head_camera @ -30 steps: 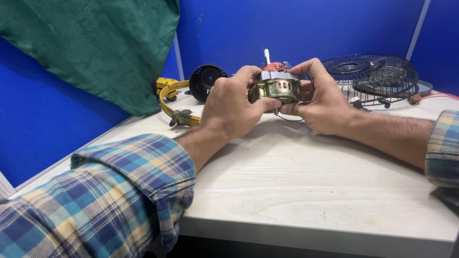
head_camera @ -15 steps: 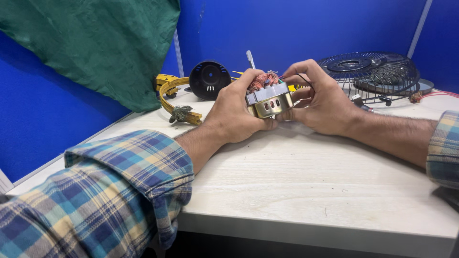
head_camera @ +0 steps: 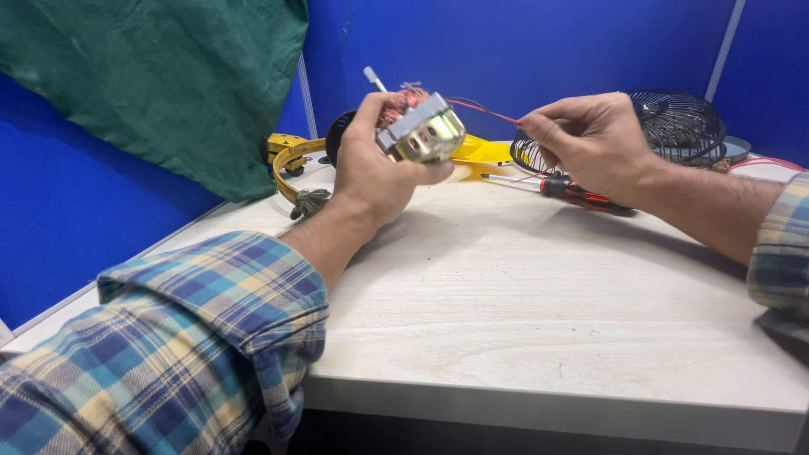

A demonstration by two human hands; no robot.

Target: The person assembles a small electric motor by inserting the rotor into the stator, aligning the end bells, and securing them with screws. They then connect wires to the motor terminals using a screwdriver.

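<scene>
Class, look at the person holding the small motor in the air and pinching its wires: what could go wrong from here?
1. The right hand pinches the thin wires; pulling might tear them from the motor.
2. The left hand alone holds the motor above the table; it could drop.
3. The screwdriver could roll.
</scene>
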